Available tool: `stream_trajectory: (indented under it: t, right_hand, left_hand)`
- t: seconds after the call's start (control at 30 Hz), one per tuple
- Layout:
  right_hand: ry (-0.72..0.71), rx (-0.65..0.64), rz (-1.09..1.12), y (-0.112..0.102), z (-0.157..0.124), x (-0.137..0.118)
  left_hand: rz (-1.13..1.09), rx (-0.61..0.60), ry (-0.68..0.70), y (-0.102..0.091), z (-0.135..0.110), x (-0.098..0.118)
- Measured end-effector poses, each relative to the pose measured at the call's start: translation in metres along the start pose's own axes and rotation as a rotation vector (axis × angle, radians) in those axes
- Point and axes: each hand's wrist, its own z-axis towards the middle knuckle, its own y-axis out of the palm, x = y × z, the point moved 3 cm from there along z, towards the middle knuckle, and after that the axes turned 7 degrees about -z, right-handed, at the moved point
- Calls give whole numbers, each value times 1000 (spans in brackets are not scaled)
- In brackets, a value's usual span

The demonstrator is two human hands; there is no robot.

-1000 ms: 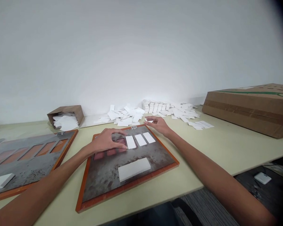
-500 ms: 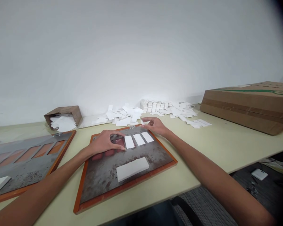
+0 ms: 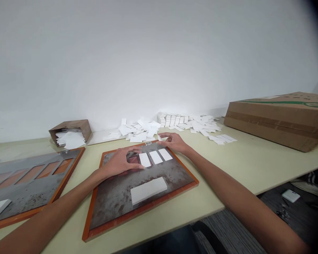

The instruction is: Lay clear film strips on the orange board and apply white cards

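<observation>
Pale tabletop (image 3: 219, 165) holds a rust-stained steel board (image 3: 116, 208), where the left hand (image 3: 119, 163) arches open, fingers apart, over a red slot (image 3: 134, 159) beside three white cards (image 3: 156, 157), while the right hand (image 3: 175, 143) curves at the far edge around a loose card (image 3: 161, 138), its grip impossible to tell.

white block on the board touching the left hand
Apart: in the head view, bare metal plate separates the white block from the left hand.

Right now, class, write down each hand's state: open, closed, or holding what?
Left hand: half open over the rusty metal plate, nothing visibly held.
Right hand: half open at a white paper slip; grip cannot be told.
</observation>
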Motion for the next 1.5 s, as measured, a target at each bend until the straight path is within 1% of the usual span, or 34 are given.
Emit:
stream_trajectory:
  t: [0.13, 0.27, 0.47, 0.57, 0.63, 0.73, 0.8, 0.87, 0.93, 1.03, 1.1, 1.2, 1.37, 1.5]
  right_hand:
    - [8, -3, -3, 0, 0, 1]
    - [10, -23, -8, 1, -2, -1]
    - [-17, -44, -13, 4, -3, -6]
    - [-73, -78, -22, 9, -5, -16]
    - [-133, -105, -36, 14, -9, -30]
    - [-256, -144, -64, 27, -17, -61]
    - [-390, -193, -88, 39, -24, -83]
    - [-538, -252, -125, 53, -29, -99]
    - [-616, -295, -159, 66, -30, -105]
    - [-642, -323, -169, 78, -29, -101]
    - [-638, -323, -162, 80, -30, -97]
    - [-641, -326, -168, 78, -32, -96]
    - [-655, -354, -173, 77, -33, -98]
    - [-643, -358, -209, 78, -34, -95]
  left_hand:
    - [-1, -6, 7, 2, 0, 1]
    - [47, -30, -5, 4, 0, 0]
    - [112, -42, 44, 8, 1, -1]
    - [157, -62, 82, 9, -1, 0]
    - [144, -88, 129, 7, -2, 0]
    - [-23, -77, 129, -5, -1, -8]
    - [-111, -21, 92, -18, 1, -18]
    - [-130, 58, 68, -34, 3, -29]
    - [-146, 154, 41, -49, 4, -39]
    - [-160, 268, 3, -61, 4, -49]
    - [-170, 301, -18, -61, 3, -52]
    - [-183, 304, -50, -52, 4, -52]
    - [-170, 224, -81, -37, 4, -42]
    - [-144, 175, -72, -33, 1, -38]
